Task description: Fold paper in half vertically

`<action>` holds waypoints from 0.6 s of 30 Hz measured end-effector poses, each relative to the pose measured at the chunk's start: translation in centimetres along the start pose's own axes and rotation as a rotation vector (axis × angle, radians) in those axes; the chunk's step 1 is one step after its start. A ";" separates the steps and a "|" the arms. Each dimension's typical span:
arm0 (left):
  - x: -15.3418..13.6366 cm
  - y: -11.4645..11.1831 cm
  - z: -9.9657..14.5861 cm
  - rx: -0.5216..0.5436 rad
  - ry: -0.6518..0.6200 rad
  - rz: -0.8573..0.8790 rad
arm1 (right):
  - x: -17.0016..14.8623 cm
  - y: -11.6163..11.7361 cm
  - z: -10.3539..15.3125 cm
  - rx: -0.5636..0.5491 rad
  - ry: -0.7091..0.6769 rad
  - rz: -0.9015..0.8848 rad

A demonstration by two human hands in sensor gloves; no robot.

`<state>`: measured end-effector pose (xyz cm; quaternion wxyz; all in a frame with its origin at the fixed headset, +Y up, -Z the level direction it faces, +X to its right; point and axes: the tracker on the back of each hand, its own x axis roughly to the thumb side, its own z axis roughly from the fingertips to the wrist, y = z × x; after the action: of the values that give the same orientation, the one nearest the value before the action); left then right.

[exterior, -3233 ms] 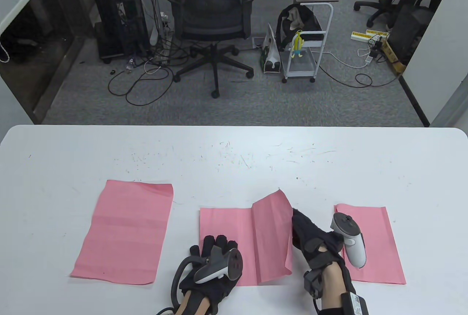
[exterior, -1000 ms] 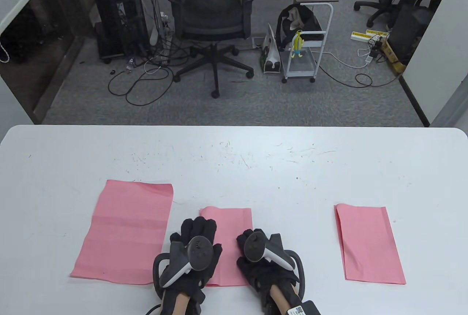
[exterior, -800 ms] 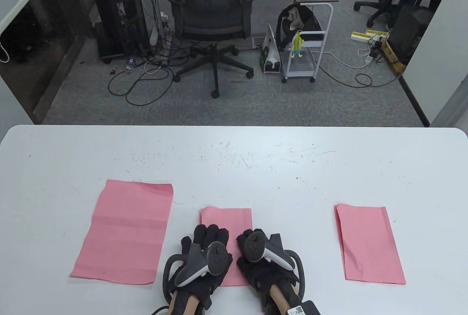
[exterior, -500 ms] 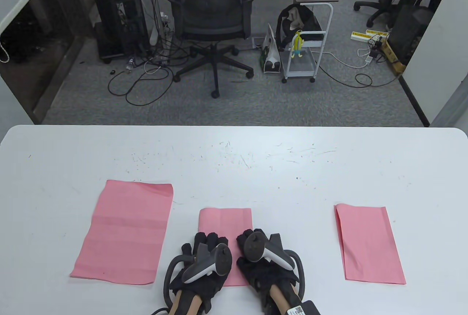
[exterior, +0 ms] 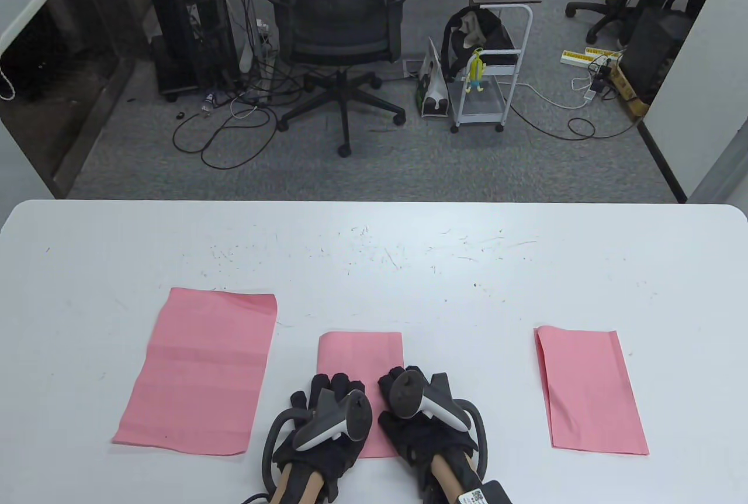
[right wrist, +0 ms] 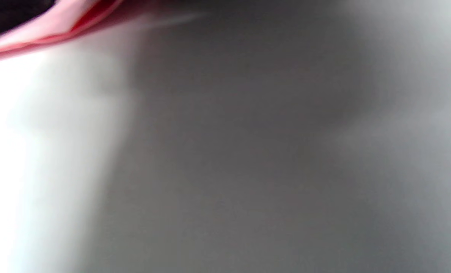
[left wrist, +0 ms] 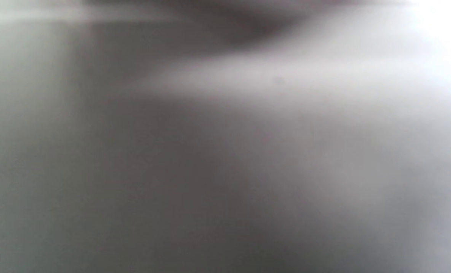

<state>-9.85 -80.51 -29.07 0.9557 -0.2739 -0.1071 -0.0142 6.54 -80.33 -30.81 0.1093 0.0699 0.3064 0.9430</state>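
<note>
The middle pink paper lies folded in half, a narrow upright rectangle on the white table. My left hand and right hand lie side by side, flat on the near half of this paper and pressing it down. The fingers of both point away from me. The far half of the paper shows; the near half is hidden under the gloves. The right wrist view shows only a blurred pink paper edge at its top left. The left wrist view is a grey blur.
A larger, unfolded pink sheet lies to the left of my hands. Another folded pink sheet lies to the right. Beyond the table's far edge stand an office chair and a white cart.
The paper's right half was raised 3.2 s ago and now lies folded over. In the last second my left hand slid toward me along the paper. My right hand stayed put.
</note>
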 end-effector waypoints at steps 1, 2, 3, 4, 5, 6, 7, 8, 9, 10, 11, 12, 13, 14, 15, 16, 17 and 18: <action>0.0 0.0 0.0 0.000 0.000 0.000 | 0.0 -0.2 0.1 -0.012 -0.003 -0.003; 0.0 0.0 0.0 -0.001 -0.001 0.000 | 0.0 -0.4 0.3 -0.022 -0.013 -0.028; 0.0 0.0 0.0 -0.001 -0.001 0.000 | 0.0 -0.6 0.5 -0.031 -0.022 -0.053; 0.0 0.0 0.0 -0.001 -0.001 0.000 | 0.0 -0.8 0.8 -0.043 -0.036 -0.080; 0.0 0.0 0.0 -0.001 -0.001 -0.001 | 0.1 -1.2 1.2 -0.060 -0.057 -0.105; 0.0 0.0 0.0 -0.002 -0.001 0.000 | 0.3 -1.4 1.6 -0.078 -0.069 -0.114; 0.0 0.0 0.0 -0.002 -0.001 0.000 | 0.5 -1.6 2.1 -0.102 -0.078 -0.107; 0.0 0.0 0.0 -0.002 -0.001 0.000 | 0.7 -1.7 2.3 -0.117 -0.081 -0.097; 0.0 0.0 0.0 -0.002 -0.002 0.000 | 1.0 -1.8 2.7 -0.142 -0.084 -0.069; 0.0 0.0 0.0 -0.002 -0.002 0.001 | 1.1 -1.8 2.9 -0.156 -0.084 -0.048; 0.0 0.0 0.0 -0.003 -0.002 0.001 | 1.3 -1.8 3.1 -0.166 -0.081 -0.025; 0.0 0.0 0.0 -0.003 -0.002 0.002 | 1.5 -1.7 3.2 -0.175 -0.076 0.004; 0.0 0.0 0.0 -0.004 -0.002 0.002 | 1.7 -1.5 3.3 -0.175 -0.068 0.032; 0.0 0.0 0.0 -0.004 -0.002 0.002 | 1.7 -1.4 3.2 -0.171 -0.060 0.049; 0.0 0.0 0.0 -0.004 -0.002 0.003 | 1.7 -1.2 3.1 -0.157 -0.050 0.065; 0.0 0.0 0.0 -0.005 -0.003 0.004 | 1.7 -1.0 2.9 -0.137 -0.047 0.079; 0.0 0.0 0.0 -0.005 -0.003 0.004 | 1.8 -0.9 2.9 -0.136 -0.046 0.087; 0.0 0.0 0.0 -0.005 -0.003 0.004 | 1.8 -1.0 2.9 -0.142 -0.044 0.092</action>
<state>-9.89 -80.48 -29.12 0.9548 -0.2767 -0.1080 -0.0122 5.56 -77.49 -28.94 0.0773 0.0965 0.2325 0.9647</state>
